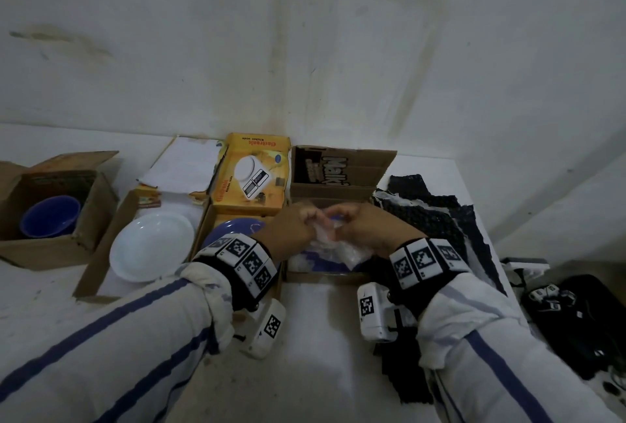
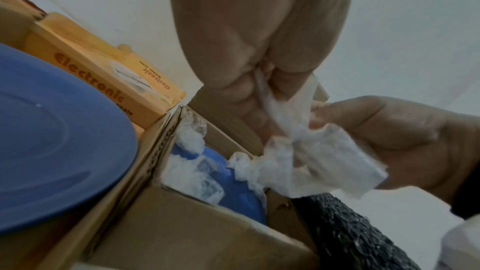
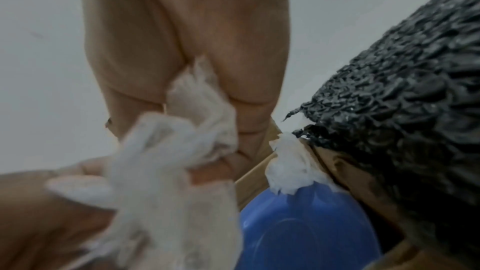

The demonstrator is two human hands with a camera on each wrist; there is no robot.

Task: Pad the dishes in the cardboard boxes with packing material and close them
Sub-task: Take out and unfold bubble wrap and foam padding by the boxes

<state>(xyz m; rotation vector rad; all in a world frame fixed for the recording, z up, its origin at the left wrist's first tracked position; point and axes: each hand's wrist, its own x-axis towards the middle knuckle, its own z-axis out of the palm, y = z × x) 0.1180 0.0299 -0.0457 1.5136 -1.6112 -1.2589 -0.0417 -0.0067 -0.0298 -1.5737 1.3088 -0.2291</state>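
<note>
Black gear [image 1: 582,317] beside table edge

White tissue [image 2: 324,163]; blue plate [image 2: 52,141]; white plate [image 1: 152,246]; yellow scale box [image 1: 252,173]; black bubble wrap [image 1: 437,216]; blue-striped white sleeves [image 1: 111,348].

Both forearms wore white sleeves [image 1: 135,338] with dark blue lengthwise stripes, the cuffs bunched at the wrists. Each wrist carried a black band faced with square white tiles printed with black fiducial markers: the left wristband [image 1: 242,261] lay at 7 o'clock of the head view's centre, the right wristband [image 1: 425,261] at 5 o'clock. Below each band hung a white camera housing [image 1: 266,329] bearing one further marker; the right housing [image 1: 376,312] matched it. Both hands were bare.
</note>
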